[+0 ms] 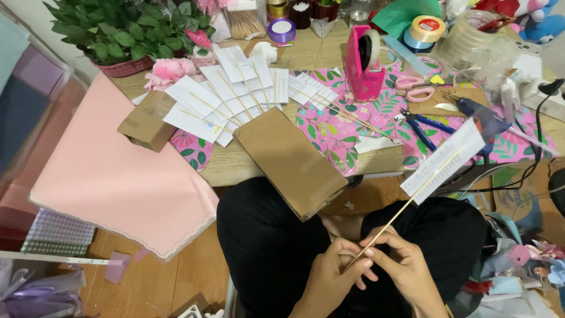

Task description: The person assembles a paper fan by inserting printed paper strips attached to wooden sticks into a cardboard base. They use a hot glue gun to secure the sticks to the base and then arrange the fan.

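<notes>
Pinching one wooden skewer in both grips, left hand, right hand, one paper slip on top, two cardboard boxes nearby

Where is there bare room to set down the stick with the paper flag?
Bare wood shows between the long cardboard box and the small cardboard box, and on the floor below the pink sheet. It is crowded around the tape dispenser, scissors and glue gun.

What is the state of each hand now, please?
Left hand: closed on the thin wooden stick.
Right hand: closed on the same stick, lower end.
</notes>
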